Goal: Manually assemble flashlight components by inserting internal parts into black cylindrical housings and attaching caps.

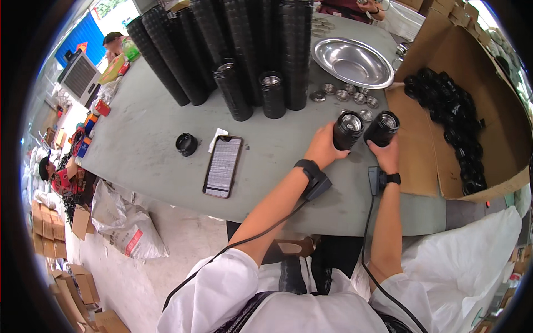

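Note:
My left hand [323, 149] is closed round a short black cylinder [345, 136] with ridged sides and a shiny metal ring in its top. Beside it, my right hand [388, 154] grips a second black cylinder [381, 131], its top tilted a little toward me. The two cylinders are close together over the table. Just beyond them lie several small silver metal rings [358, 98]. Two more black stacks, a taller one [235, 95] and a shorter one [273, 99], stand upright to the left, with metal showing in their tops.
Tall black stacks [294, 55] rise at the back of the grey table [150, 161]. A steel bowl [333, 47] sits beyond the rings. At right, an open cardboard box [411, 150] holds black ring parts [452, 111]. A phone [222, 166] and a black ring [186, 144] lie left. People are farther off.

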{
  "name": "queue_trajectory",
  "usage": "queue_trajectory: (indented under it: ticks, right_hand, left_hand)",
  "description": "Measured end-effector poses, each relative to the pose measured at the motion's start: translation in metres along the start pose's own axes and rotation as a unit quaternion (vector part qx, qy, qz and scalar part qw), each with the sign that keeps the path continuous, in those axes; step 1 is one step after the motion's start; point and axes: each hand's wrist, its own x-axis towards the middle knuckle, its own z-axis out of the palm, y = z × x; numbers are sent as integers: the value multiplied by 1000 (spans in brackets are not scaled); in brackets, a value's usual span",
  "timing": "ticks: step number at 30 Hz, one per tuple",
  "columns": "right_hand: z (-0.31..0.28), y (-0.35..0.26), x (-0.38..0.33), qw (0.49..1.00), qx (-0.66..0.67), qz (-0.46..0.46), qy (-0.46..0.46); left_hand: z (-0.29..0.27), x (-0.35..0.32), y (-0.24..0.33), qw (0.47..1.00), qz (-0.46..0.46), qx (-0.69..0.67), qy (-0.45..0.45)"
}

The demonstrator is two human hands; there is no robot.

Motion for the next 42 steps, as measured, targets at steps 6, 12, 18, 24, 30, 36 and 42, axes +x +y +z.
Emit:
queue_trajectory:
  ticks: [6, 12, 18, 24, 30, 36, 42]
  right_hand:
    - [-6, -7, -14, 999, 28, -15, -14]
    - [-6, -13, -13, 1000, 21, -12, -17]
    - [-6, -8, -11, 999, 19, 7, -28]
    - [-7, -3, -11, 999, 31, 3, -18]
    - [-1, -6, -14, 998, 53, 10, -29]
    - [24, -84, -49, 993, 98, -1, -63]
    - [98, -225, -35, 949, 209, -128, -199]
  left_hand:
    - [-85, 1, 26, 987, 17, 19, 158]
    - [-160, 53, 38, 954, 13, 105, 281]
    - [-164, 74, 21, 933, -97, 229, 260]
    - [-157, 71, 24, 930, -142, 273, 204]
    - [-158, 16, 13, 962, -65, 126, 234]
    - [-209, -77, 27, 965, -87, 27, 244]
    - [-285, -147, -44, 920, -149, 31, 360]
